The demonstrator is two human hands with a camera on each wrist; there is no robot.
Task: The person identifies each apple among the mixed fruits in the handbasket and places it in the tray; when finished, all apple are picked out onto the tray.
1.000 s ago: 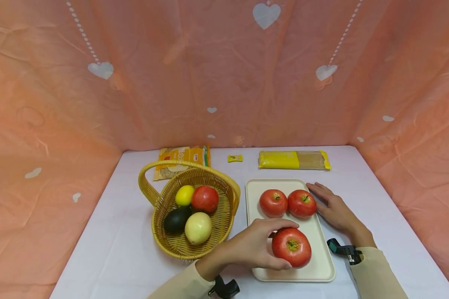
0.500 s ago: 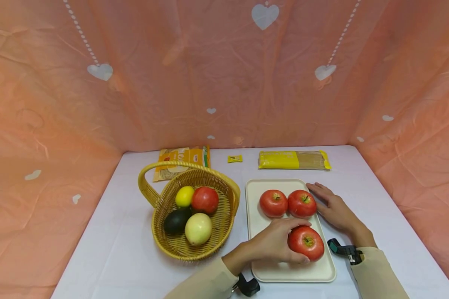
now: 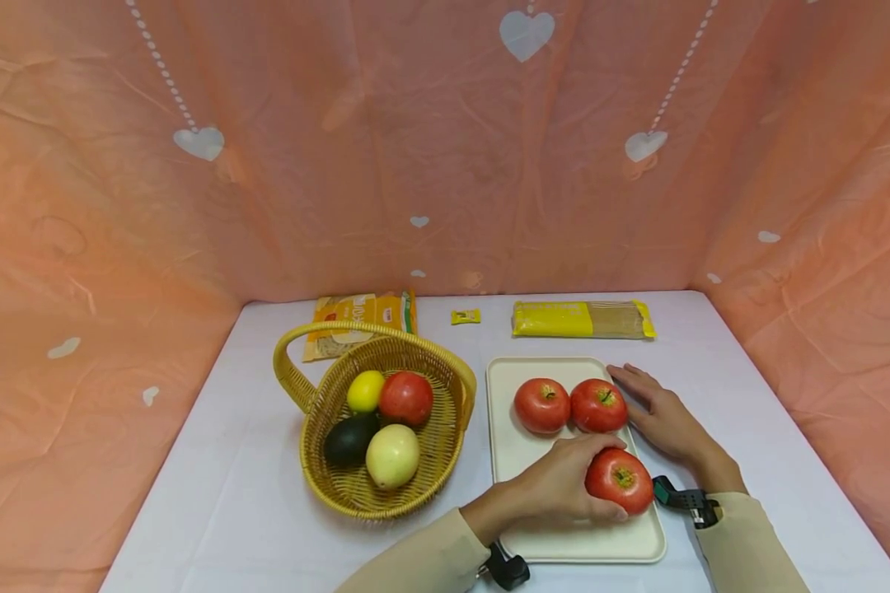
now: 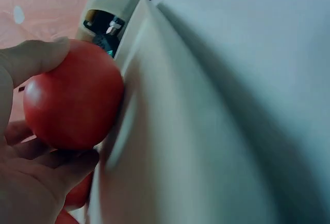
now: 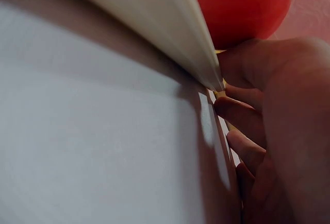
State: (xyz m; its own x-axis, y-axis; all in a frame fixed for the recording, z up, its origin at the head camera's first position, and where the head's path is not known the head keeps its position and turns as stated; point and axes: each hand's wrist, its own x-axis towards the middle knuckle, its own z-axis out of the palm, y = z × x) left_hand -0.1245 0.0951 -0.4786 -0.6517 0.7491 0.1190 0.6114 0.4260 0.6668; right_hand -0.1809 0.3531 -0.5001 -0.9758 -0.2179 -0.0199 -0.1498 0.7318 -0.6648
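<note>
My left hand grips a red apple between thumb and fingers, over the right side of a cream rectangular tray. The left wrist view shows this apple close against the tray; whether it bears its full weight there I cannot tell. Two more red apples, one at left and one at right, sit side by side at the tray's far end. My right hand rests along the tray's right edge beside the right apple. In the right wrist view its thumb touches the rim.
Left of the tray stands a wicker basket holding a lemon, a red round fruit, a dark green fruit and a pale yellow fruit. Behind lie an orange food bag, a small yellow packet and a noodle pack.
My left hand has moved the gripped apple to the right and slightly away from me, toward the tray's right edge. The right hand has stayed in place.
</note>
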